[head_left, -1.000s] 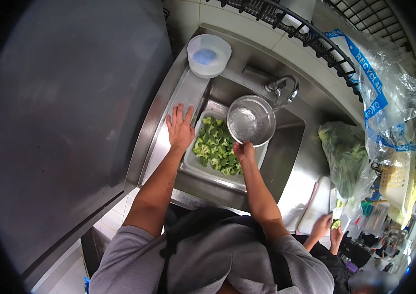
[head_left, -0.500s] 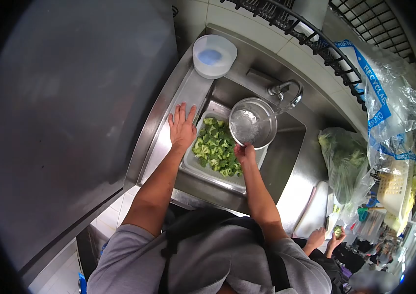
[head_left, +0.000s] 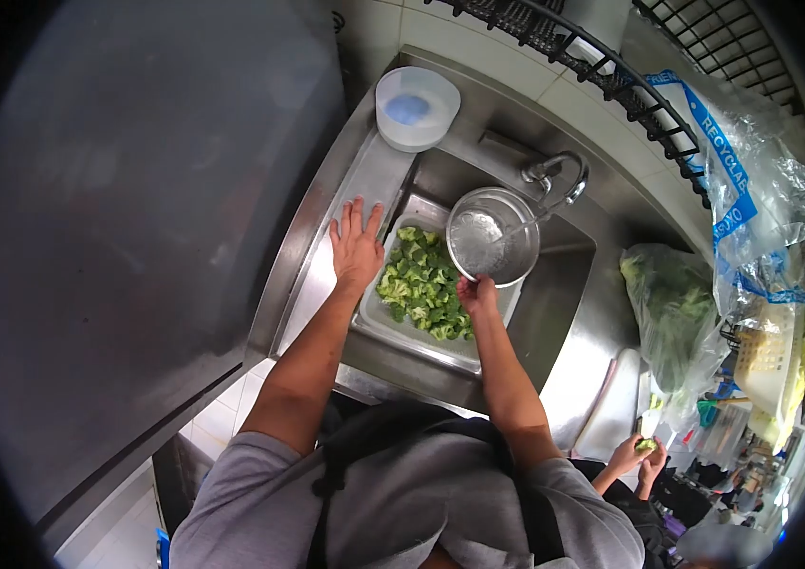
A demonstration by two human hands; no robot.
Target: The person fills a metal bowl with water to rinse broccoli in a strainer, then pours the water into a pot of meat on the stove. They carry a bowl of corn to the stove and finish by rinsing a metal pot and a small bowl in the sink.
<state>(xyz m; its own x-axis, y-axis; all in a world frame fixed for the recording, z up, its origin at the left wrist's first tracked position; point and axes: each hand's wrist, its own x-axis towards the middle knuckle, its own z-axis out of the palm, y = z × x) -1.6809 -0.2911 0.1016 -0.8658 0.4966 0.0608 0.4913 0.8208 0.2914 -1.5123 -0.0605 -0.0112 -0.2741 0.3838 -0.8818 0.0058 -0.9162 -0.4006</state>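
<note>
My right hand (head_left: 478,292) grips the near rim of a round metal pot (head_left: 528,254). Water runs into the pot from the curved faucet (head_left: 573,185) and churns inside it. Cut broccoli florets (head_left: 421,294) fill a pale perforated tray (head_left: 379,318) in the sink, just left of and partly beneath the pot. My left hand (head_left: 358,254) lies flat on the steel ledge at the sink's left side, fingers spread, holding nothing.
A translucent plastic tub (head_left: 417,128) stands on the back left corner of the counter. At right are a bagged green vegetable (head_left: 673,303), a white cutting board (head_left: 611,408) and another person's hands (head_left: 638,465) holding a broccoli piece. A black wire rack (head_left: 602,71) hangs above.
The pot stays under the running water, with my hands in nearly the same places. The other person's hands have come together around the broccoli piece.
</note>
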